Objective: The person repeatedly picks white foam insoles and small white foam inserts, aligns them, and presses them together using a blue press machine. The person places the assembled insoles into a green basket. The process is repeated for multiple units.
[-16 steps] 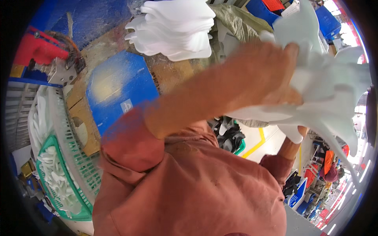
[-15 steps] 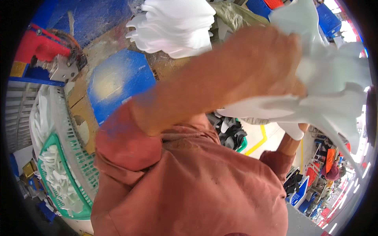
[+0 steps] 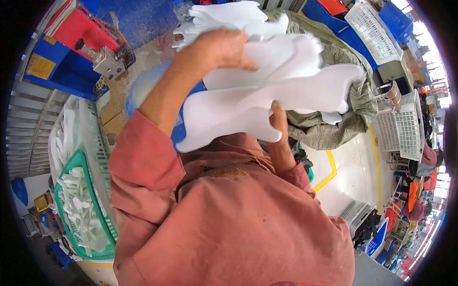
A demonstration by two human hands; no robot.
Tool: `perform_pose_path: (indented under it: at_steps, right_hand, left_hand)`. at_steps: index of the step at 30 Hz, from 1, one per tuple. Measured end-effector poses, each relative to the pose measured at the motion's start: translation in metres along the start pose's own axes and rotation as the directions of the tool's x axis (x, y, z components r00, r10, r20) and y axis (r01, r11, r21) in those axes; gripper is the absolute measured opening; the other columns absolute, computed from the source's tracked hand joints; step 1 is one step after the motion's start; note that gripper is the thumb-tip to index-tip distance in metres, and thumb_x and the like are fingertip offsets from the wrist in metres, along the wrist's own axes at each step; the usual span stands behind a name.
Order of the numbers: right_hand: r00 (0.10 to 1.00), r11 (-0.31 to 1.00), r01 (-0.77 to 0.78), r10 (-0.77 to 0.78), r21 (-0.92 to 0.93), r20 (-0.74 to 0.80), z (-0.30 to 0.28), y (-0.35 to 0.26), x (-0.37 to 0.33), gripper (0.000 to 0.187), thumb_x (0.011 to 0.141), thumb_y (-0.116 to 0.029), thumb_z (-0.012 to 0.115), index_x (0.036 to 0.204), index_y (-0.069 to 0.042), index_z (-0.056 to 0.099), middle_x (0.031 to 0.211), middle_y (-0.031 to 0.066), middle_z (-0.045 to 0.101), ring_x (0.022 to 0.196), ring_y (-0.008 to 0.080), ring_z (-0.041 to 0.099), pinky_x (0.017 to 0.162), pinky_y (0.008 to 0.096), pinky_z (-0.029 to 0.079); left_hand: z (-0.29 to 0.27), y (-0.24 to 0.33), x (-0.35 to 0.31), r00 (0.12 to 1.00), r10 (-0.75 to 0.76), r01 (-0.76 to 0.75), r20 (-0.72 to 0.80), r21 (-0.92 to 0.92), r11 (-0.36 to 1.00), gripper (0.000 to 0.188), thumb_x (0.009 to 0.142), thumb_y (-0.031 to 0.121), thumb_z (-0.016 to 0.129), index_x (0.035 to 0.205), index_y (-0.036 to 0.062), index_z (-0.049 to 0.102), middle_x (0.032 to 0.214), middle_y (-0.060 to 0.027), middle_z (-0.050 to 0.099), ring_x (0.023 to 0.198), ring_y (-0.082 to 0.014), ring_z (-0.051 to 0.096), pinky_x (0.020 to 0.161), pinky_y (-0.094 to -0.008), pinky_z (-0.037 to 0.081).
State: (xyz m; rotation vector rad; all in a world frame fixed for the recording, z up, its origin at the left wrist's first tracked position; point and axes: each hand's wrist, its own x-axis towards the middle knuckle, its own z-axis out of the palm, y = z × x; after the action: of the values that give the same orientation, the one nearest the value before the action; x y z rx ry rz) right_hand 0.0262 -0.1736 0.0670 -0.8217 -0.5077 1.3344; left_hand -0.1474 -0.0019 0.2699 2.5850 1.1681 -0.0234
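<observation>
Several white cut-out pieces [image 3: 224, 107], flat with wavy edges, are fanned out in front of my body between my hands. My left hand [image 3: 226, 50] grips the far-left edge of the upper piece, its thumb lying over the surface and its other fingers partly hidden. At the near edge, my right hand [image 3: 280, 125] holds the lower piece with the thumb on top; its remaining fingers are underneath, out of sight. Just beyond my left hand lies a stack of similar white pieces [image 3: 229, 14]. A blue sheet [image 3: 143, 83] on the worktable is partly covered by my left forearm.
A red machine [image 3: 81, 31] with a metal block stands at far left. Below it, a green basket [image 3: 112, 229] holds white scraps beside a pale crate [image 3: 98, 143]. Grey-green cloth [image 3: 329, 136] drapes at right. White crates [image 3: 374, 31] and blue bins stand farther right.
Both hands have brought the white pieces from the far right back to the middle, in front of my body. My left arm no longer stretches across to the right.
</observation>
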Motion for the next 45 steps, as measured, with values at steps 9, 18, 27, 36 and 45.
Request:
perform_pose_path:
  at_steps: [9,18,27,36,45]
  right_hand:
    - [0.990,0.997,-0.078,0.075,-0.026,-0.120,-0.025,0.022,0.012,0.065,0.104,-0.032,0.066,0.150,0.009,0.044,0.137,0.0193,0.061,0.122,0.0303,0.064,0.102,0.0426,0.054]
    - [0.979,0.930,-0.144,0.083,-0.339,-0.187,-0.048,0.003,0.017,0.066,0.100,-0.033,0.072,0.149,0.005,0.051,0.141,0.0156,0.061,0.129,0.0261,0.057,0.111,0.0399,0.044]
    - [0.983,0.974,-0.181,0.174,-0.139,-0.064,-0.056,-0.001,0.044,0.066,0.100,-0.026,0.069,0.153,0.005,0.044,0.145,0.0173,0.057,0.133,0.0310,0.058,0.110,0.0456,0.048]
    - [0.996,0.936,-0.056,0.029,-0.348,-0.082,-0.050,0.000,0.051,0.072,0.092,-0.032,0.079,0.148,0.005,0.051,0.140,0.0158,0.061,0.128,0.0266,0.058,0.109,0.0411,0.045]
    - [0.992,0.950,-0.118,0.126,-0.290,0.006,-0.044,-0.028,0.060,0.069,0.095,-0.029,0.075,0.149,0.006,0.049,0.135,0.0161,0.064,0.126,0.0275,0.060,0.105,0.0403,0.049]
  left_hand:
    - [0.062,-0.034,0.013,0.990,-0.139,0.138,0.028,-0.393,0.909,0.070,0.082,0.043,0.085,0.138,0.0044,0.068,0.121,-0.0254,0.075,0.113,-0.0403,0.072,0.100,-0.0468,0.056]
    - [0.089,-0.023,-0.016,0.905,-0.215,0.097,-0.367,-0.314,0.944,0.072,0.079,0.035,0.091,0.138,0.0028,0.063,0.123,-0.0213,0.064,0.121,-0.0401,0.063,0.101,-0.0471,0.055]
    - [0.102,-0.044,-0.045,0.792,-0.547,0.293,-0.271,-0.618,0.730,0.098,0.082,0.040,0.090,0.157,-0.0027,0.043,0.147,-0.0250,0.054,0.137,-0.0386,0.055,0.114,-0.0459,0.047]
    - [0.152,-0.077,-0.037,0.810,-0.585,0.157,-0.041,-0.946,0.285,0.108,0.083,0.044,0.090,0.161,-0.0050,0.034,0.151,-0.0258,0.052,0.134,-0.0359,0.058,0.109,-0.0458,0.051]
    - [0.156,-0.076,-0.031,0.848,-0.516,0.009,0.121,-0.977,-0.213,0.081,0.092,0.027,0.086,0.155,0.0029,0.040,0.140,-0.0179,0.060,0.125,-0.0304,0.065,0.102,-0.0442,0.059]
